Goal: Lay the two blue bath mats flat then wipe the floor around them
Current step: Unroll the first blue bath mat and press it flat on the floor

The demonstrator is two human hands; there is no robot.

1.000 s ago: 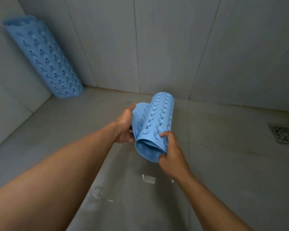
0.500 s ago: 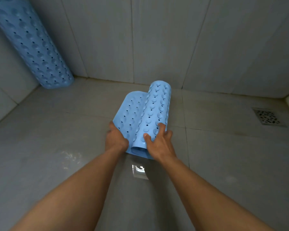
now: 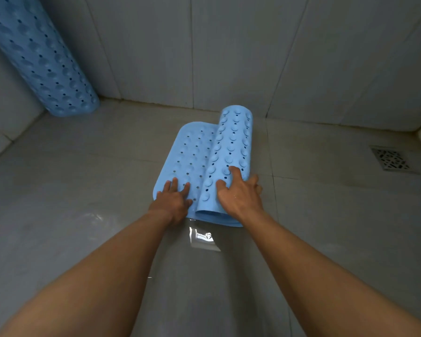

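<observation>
I count two blue bath mats. Mat one (image 3: 199, 161) lies on the tiled floor (image 3: 71, 178) at mid-frame, partly unrolled: its left portion is flat, hole pattern up, while its right portion is curled into a roll with the suction cups outward. My left hand (image 3: 173, 203) rests palm-down on the flat portion, fingers extended and spread, gripping nothing. My right hand (image 3: 238, 193) lies open over the near end of the roll, fingers splayed across the cups (pressing, not clasping). Mat two (image 3: 39, 54) stands rolled in the far-left corner, leaning against the wall (image 3: 253, 45). One metal floor drain (image 3: 390, 158) sits at right, well apart from both mats.
</observation>
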